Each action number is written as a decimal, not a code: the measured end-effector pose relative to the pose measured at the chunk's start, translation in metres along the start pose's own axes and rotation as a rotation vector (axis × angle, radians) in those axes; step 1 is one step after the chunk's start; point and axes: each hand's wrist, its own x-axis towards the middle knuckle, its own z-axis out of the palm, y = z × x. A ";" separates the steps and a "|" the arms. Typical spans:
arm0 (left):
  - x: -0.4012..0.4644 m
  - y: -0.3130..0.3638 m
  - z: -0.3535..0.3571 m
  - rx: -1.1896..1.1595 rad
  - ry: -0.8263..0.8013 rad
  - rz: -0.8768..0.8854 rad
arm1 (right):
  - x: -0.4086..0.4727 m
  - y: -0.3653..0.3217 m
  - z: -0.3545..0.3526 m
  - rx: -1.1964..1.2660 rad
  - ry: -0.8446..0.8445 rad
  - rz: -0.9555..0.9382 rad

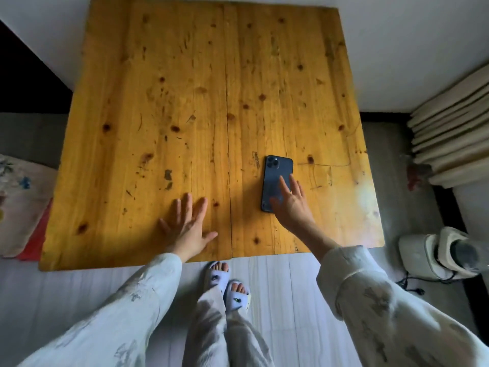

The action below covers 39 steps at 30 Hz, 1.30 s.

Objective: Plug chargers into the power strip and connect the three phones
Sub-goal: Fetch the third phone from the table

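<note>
One dark phone (276, 181) lies camera-side up on the wooden surface (185, 102), right of its centre seam and toward the near edge. Right hand (289, 205) has its fingers straight and spread, resting on the phone's near end, not curled round it. Left hand (189, 226) lies flat, fingers spread, on bare wood near the near edge, left of the seam, holding nothing. The hands are well apart.

Risks, as I judge: no power strip, chargers or other two phones show in view, so the task is barely begun. A flat-palm push could slide the phone toward the near edge and off it. The port end sits under the hand, so its facing can't be checked.
</note>
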 end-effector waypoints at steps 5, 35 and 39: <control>0.005 -0.003 0.009 0.096 0.005 -0.035 | 0.002 0.001 0.025 -0.047 -0.060 -0.008; 0.005 0.002 0.001 0.099 -0.026 -0.039 | 0.020 -0.012 0.005 0.432 0.007 0.624; 0.003 0.003 0.000 0.066 -0.012 -0.021 | 0.002 -0.004 0.003 0.744 0.004 0.724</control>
